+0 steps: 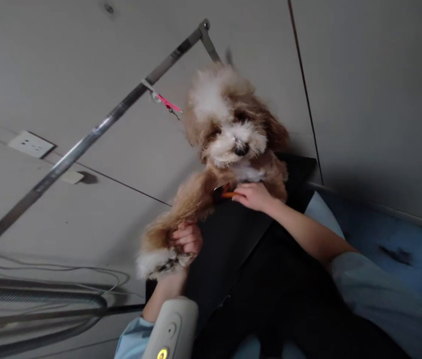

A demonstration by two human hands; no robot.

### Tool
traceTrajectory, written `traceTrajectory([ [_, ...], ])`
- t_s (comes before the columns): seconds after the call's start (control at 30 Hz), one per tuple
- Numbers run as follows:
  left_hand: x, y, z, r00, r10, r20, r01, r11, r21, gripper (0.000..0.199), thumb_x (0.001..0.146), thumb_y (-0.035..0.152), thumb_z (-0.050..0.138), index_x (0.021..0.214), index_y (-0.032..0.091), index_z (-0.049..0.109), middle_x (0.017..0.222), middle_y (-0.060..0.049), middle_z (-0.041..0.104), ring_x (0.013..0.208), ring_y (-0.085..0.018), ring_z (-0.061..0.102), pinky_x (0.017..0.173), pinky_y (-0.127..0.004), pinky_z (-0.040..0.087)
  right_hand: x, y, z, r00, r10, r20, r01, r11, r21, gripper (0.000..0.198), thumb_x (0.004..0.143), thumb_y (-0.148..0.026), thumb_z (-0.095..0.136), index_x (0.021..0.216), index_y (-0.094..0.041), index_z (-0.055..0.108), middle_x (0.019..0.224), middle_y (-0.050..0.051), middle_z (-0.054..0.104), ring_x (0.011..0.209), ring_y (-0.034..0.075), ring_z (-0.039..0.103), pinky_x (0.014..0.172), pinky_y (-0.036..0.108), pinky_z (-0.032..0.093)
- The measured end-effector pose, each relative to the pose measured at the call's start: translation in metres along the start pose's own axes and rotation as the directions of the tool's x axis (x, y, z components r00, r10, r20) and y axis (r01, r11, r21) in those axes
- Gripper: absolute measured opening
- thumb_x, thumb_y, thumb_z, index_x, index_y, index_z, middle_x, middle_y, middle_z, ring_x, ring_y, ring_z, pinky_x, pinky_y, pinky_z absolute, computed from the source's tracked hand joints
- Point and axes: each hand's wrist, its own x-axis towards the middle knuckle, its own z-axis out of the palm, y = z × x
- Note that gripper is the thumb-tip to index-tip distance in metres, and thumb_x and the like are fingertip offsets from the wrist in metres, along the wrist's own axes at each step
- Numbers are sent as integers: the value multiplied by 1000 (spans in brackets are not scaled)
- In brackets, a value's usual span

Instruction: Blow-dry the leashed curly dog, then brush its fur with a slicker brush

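A curly tan-and-white dog [233, 129] faces me on a black table [214, 249], its head turned slightly down. My left hand [187, 242] is closed round the lower part of its outstretched foreleg [188, 199], just above the white paw [156, 262]. Close to the dog's chest, my right hand [253, 196] grips an orange-handled grooming brush [229, 194]. The brush's head lies against the fur at the top of that leg and is partly hidden, so its bristles cannot be made out.
A metal grooming arm [98, 129] slants across the left, with a pink strap [168, 103] hanging from it. A pale device [173, 329] with a yellow light juts up at the bottom. Hoses [46, 297] run at lower left. A wall socket [31, 144] is behind.
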Motion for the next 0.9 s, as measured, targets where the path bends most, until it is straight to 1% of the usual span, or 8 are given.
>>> traceTrajectory([
  [0.13, 5, -5, 17, 966, -115, 233, 176, 949, -260, 28, 98, 2, 45, 77, 20, 43, 55, 3, 64, 41, -3, 58, 33, -7, 21, -6, 9, -14, 936, 338, -98, -346, 935, -75, 38, 109, -46, 52, 109, -24, 84, 104, 8, 84, 93, 25, 76, 76, 31, 47],
  [0.23, 5, -11, 24, 964, -83, 254, 149, 956, -251, 28, 98, 2, 43, 77, 20, 42, 54, 3, 63, 41, -3, 59, 33, -6, 22, -10, -6, -12, 988, 147, -49, -149, 988, -45, 40, 108, -52, 53, 107, -26, 83, 105, 6, 85, 96, 23, 76, 76, 30, 47],
  [0.3, 2, -14, 27, 988, -5, 157, 42, 971, -234, 26, 96, -1, 43, 82, 20, 44, 54, 5, 64, 41, -3, 60, 35, -5, 25, -7, -16, -7, 1000, -7, 21, 7, 1000, -4, 38, 107, -54, 55, 108, -28, 83, 111, 4, 84, 101, 22, 76, 78, 29, 47],
  [0.4, -3, -15, 26, 995, 85, -57, -96, 968, -231, 28, 96, -6, 41, 85, 18, 47, 54, 7, 64, 41, -1, 60, 37, -2, 25, -5, -12, -5, 987, 145, 69, -143, 989, -35, 36, 109, -48, 53, 107, -27, 83, 113, 5, 84, 103, 23, 77, 79, 29, 48],
  [0.5, -2, -15, 21, 989, 92, -117, -114, 975, -191, 31, 96, -7, 43, 79, 19, 44, 45, 11, 53, 32, 1, 50, 33, -2, 14, -9, -6, -7, 941, 335, 48, -328, 938, -108, 39, 110, -47, 52, 104, -24, 84, 106, 8, 85, 97, 24, 77, 77, 30, 47],
  [0.67, 1, -21, 15, 986, 115, -124, -129, 985, -115, 32, 97, -6, 40, 80, 20, 41, 44, 13, 45, 29, 1, 43, 33, -3, 14, -3, -24, -12, 992, -89, 90, 86, 996, 35, 35, 105, -54, 61, 106, -28, 84, 112, 5, 84, 101, 21, 76, 82, 29, 47],
  [0.83, -2, -17, 4, 998, 38, -45, -45, 984, -172, 27, 94, -4, 40, 85, 21, 44, 47, 11, 49, 33, -1, 46, 35, -3, 18, -4, -6, -34, 938, 342, 55, -329, 930, -161, 42, 111, -46, 50, 108, -24, 85, 108, 9, 85, 98, 24, 76, 75, 30, 45],
  [0.9, -1, -11, -3, 998, 2, -60, -8, 995, -96, 28, 92, -3, 40, 80, 21, 44, 44, 12, 40, 27, -2, 34, 31, -8, 13, -6, -10, -39, 958, 276, 76, -261, 951, -166, 42, 110, -50, 52, 108, -24, 85, 109, 8, 85, 100, 25, 77, 75, 30, 44],
])
